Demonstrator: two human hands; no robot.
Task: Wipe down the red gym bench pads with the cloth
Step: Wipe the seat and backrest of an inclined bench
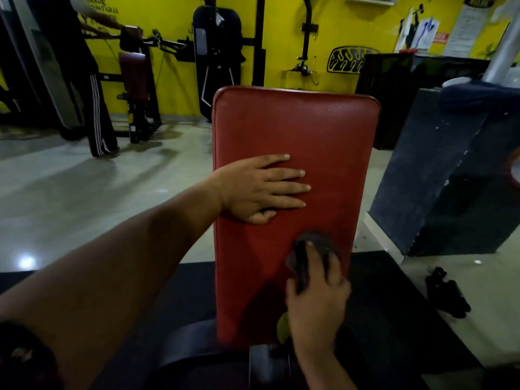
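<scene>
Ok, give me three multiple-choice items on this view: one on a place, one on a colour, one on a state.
1. Where is the cloth?
A. on the floor
B. on the red pad, nearer the camera than the left hand
C. draped over the pad's top edge

2. What colour is the wall behind the pad?
A. yellow
B. white
C. blue

3. How is the left hand?
A. in a fist
B. flat, with straight fingers
C. gripping the cloth

Answers:
1. B, the right hand holds it against the pad.
2. A, it is plainly yellow.
3. B, its fingers lie straight on the pad.
</scene>
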